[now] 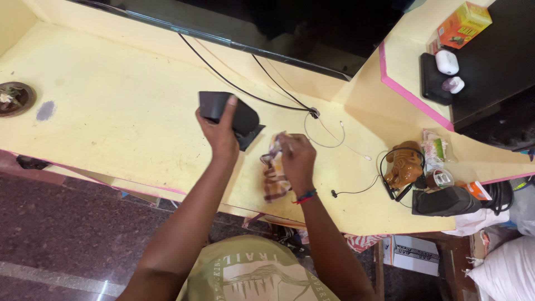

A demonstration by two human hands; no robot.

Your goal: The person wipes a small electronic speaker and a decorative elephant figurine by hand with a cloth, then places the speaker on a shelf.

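A black box (229, 114) stood tipped up off the yellow shelf (111, 111), the left hand (218, 132) gripping it from below with fingers curled over its top edge. Just beside it, the right hand (295, 159) pressed a checked cloth (274, 173) flat onto the shelf, fingers clenched on its folds. Black cables (262, 83) trailed behind; a brown figurine (405, 164) stood well apart.
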